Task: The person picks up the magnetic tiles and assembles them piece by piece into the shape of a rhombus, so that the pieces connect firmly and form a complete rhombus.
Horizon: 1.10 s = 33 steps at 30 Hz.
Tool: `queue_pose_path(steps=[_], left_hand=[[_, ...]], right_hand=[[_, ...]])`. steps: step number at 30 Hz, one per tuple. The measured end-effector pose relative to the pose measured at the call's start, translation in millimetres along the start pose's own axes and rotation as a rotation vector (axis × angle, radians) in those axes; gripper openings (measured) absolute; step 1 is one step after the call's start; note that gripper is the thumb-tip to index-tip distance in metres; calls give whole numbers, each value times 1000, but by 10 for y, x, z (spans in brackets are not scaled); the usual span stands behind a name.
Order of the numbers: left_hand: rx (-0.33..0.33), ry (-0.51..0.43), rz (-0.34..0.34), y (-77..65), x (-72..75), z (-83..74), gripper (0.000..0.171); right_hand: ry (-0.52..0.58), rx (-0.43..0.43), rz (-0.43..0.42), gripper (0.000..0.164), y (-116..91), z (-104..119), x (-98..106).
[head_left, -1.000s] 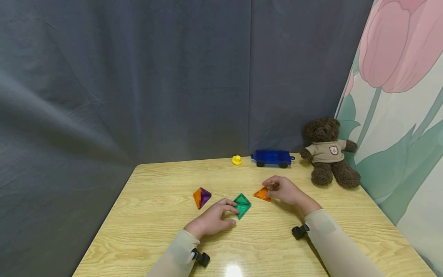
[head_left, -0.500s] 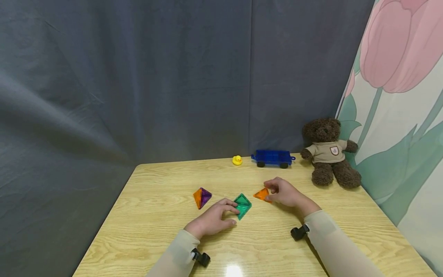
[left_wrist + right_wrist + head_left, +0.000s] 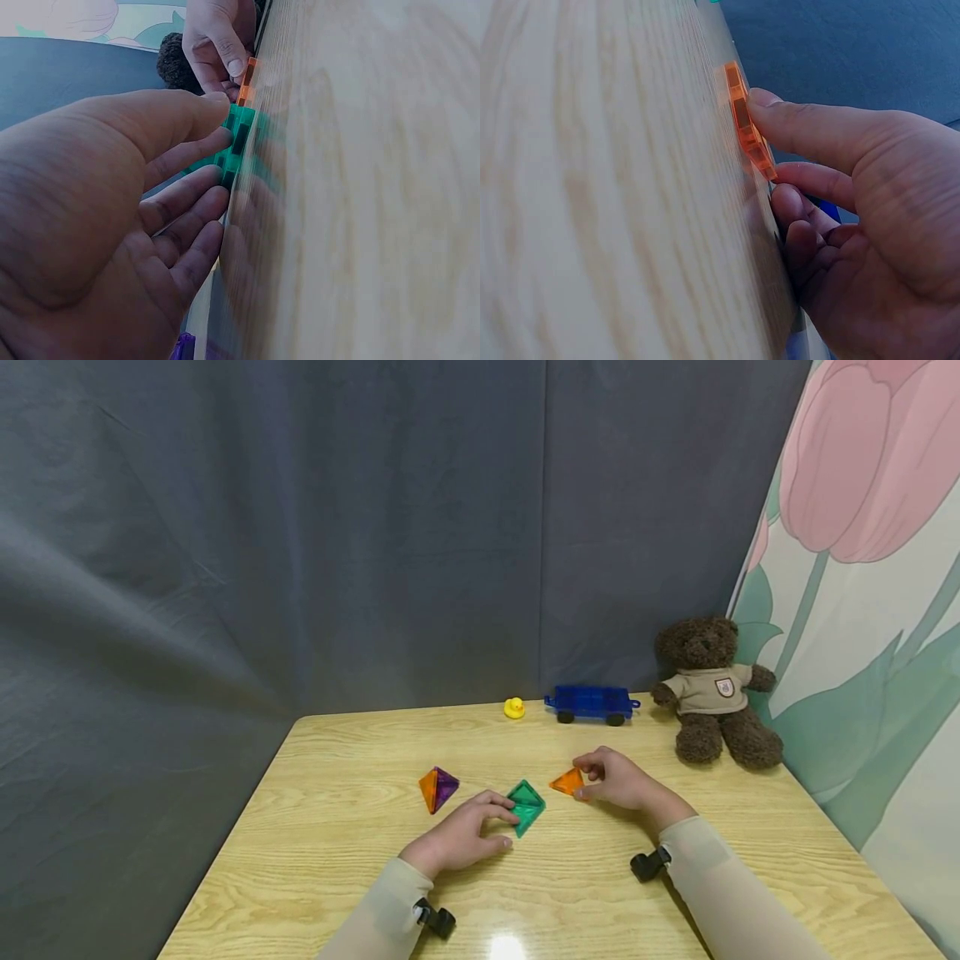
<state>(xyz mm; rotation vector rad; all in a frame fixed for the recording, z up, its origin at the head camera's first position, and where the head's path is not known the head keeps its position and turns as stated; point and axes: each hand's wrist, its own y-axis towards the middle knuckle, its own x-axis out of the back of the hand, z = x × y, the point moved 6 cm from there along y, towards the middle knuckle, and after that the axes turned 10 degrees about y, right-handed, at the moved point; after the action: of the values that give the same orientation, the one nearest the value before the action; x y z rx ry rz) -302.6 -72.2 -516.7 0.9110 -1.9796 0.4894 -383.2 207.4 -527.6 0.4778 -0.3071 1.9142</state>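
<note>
My left hand rests with loosely extended fingers on the near left side of a translucent green magnetic-tile diamond, made of two triangles. Its thumb stays apart from the tiles in the head view. To the right, my right hand pinches an orange triangular magnetic tile between thumb and index finger. Close up in the right wrist view, the orange tile lies flat on the table, with the thumb on its edge. A gap separates orange from green. Farther left lies a diamond of an orange and a purple triangle.
Along the back edge of the wooden table stand a yellow rubber duck and a blue toy wagon with black wheels. A brown teddy bear sits at the back right, against the wall. A dark curtain hangs behind.
My right hand has shifted slightly right and toward me at the orange tile, and its thumb shows more clearly on the near corner. The left hand and the green tiles have stayed put.
</note>
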Motion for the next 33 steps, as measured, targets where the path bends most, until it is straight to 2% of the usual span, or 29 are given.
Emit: queue_pose_path(steps=[4, 12, 16, 20, 24, 33], left_hand=[[3, 0, 2, 3, -5, 11, 34], [-1, 3, -4, 9, -7, 24, 33], [6, 11, -2, 11, -5, 21, 33], [17, 29, -1, 22, -10, 29, 33], [24, 40, 1, 34, -10, 27, 33], [35, 80, 17, 52, 14, -6, 35]], right_hand=[[8, -11, -1, 62, -1, -16, 1], [10, -19, -10, 54, -6, -6, -8], [64, 0, -8, 54, -2, 5, -19], [124, 25, -5, 60, 0, -3, -9], [140, 29, -6, 62, 1, -32, 6], [121, 16, -20, 14, -14, -30, 5]])
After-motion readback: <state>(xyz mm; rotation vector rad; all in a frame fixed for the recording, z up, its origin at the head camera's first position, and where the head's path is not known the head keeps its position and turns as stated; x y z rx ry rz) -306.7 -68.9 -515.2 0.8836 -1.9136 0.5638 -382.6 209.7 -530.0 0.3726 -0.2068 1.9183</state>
